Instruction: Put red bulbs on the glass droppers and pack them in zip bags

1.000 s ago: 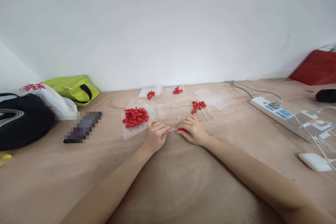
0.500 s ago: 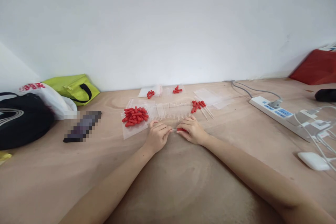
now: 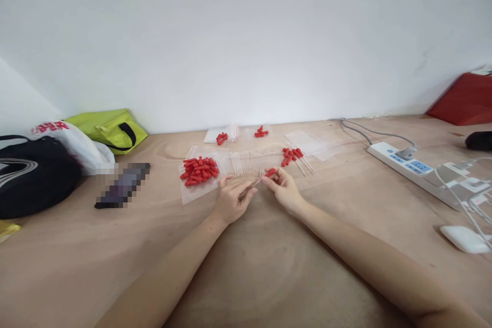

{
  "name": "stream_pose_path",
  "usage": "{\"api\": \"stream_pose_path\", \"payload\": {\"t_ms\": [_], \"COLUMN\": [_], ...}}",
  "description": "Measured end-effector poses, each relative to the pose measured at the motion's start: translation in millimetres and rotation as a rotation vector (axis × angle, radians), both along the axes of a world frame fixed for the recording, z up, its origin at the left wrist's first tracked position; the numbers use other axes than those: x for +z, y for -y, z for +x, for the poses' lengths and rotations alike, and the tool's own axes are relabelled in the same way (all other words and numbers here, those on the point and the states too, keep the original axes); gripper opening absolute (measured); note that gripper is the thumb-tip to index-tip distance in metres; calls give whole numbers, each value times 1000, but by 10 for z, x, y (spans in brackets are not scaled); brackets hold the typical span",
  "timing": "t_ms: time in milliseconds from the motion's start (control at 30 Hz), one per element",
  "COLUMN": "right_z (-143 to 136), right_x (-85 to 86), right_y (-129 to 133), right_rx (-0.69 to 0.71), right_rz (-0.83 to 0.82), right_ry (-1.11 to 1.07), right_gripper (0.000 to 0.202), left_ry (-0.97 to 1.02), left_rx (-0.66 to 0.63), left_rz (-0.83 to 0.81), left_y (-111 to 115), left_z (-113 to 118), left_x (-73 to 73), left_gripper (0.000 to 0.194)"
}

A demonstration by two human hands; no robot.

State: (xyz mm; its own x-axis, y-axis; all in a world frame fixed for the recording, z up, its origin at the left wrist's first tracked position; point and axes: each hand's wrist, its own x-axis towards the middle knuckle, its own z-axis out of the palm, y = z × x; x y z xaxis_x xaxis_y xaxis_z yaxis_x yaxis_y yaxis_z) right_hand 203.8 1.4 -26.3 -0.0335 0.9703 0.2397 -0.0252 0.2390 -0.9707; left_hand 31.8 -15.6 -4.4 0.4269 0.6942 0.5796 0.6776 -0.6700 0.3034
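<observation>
Right grip (image 3: 285,193) pinched on a red piece (image 3: 271,171), left grip (image 3: 231,202) grasping a thin stick (image 3: 255,183) slanted toward it, I face a row of sticks (image 3: 251,162) on the counter (image 3: 261,271)

Illumination is soft and diffuse. The wall (image 3: 246,51) is brightest low at centre, dimming toward the upper corners. The tabletop (image 3: 246,266) darkens between the forearms (image 3: 172,267). Wide-angle distortion stretches the edges. Sticks (image 3: 251,162) resolve poorly. Pixelation obscures the dark object (image 3: 125,184) at left.

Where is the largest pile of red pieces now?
In the head view, the largest red pile lies left of centre on translucent plastic, beyond and left of the left hand.
</observation>
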Motion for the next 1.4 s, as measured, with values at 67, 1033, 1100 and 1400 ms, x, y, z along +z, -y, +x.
{"api": "stream_pose_path", "payload": {"t_ms": [67,1033,1100,1400], "right_z": [212,943,945,962], "right_x": [102,141,132,128], "right_y": [-167,-630,-643,-648], "right_rx": [-98,-163,-152,-165], "right_rz": [46,526,557,588], "right_ry": [155,1515,1542,1574], "right_gripper": [39,24,23,22], "left_ry": [6,-97,-102,-113], "left_rx": [16,48,48,84], "left_rz": [2,-65,-66,-68], "left_y": [5,-43,-40,-67], "left_z": [2,-15,-12,-37], "left_x": [11,-40,-36,-75], "left_gripper": [26,11,11,13]}}
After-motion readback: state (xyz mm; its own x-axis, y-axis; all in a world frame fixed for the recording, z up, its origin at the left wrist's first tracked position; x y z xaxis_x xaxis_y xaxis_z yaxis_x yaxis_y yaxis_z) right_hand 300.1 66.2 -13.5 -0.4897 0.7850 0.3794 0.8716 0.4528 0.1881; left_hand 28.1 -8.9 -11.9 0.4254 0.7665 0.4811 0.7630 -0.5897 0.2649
